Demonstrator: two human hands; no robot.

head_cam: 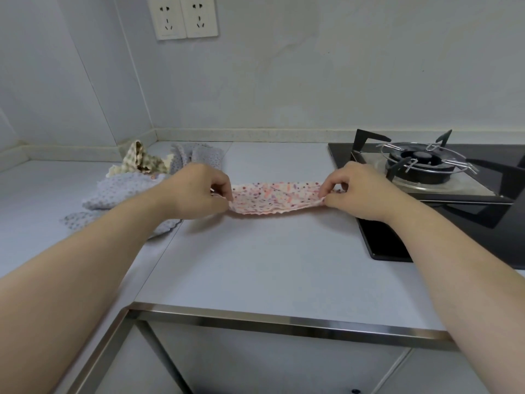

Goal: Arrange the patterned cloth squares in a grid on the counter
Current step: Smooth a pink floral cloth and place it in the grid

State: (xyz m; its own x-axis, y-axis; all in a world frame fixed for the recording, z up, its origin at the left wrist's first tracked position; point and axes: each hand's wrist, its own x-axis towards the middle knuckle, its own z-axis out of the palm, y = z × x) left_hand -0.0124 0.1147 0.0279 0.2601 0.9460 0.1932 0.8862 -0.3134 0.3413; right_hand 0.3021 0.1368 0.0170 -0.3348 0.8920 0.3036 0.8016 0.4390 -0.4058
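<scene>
A pink cloth square with small coloured dots (277, 197) is stretched low over the pale counter (255, 257), near the middle. My left hand (196, 190) pinches its left edge and my right hand (359, 191) pinches its right edge. A crumpled heap lies behind my left forearm: a green-and-cream checked cloth (142, 162) on top, pale blue dotted cloths (119, 191) beneath, and another grey-blue dotted cloth (199, 155) towards the back wall. My left arm hides part of the heap.
A black glass gas hob (397, 245) with a metal pan support (423, 163) sits at the right, close to my right hand. Two wall sockets (183, 17) are above. The counter's steel front edge (284, 322) runs below.
</scene>
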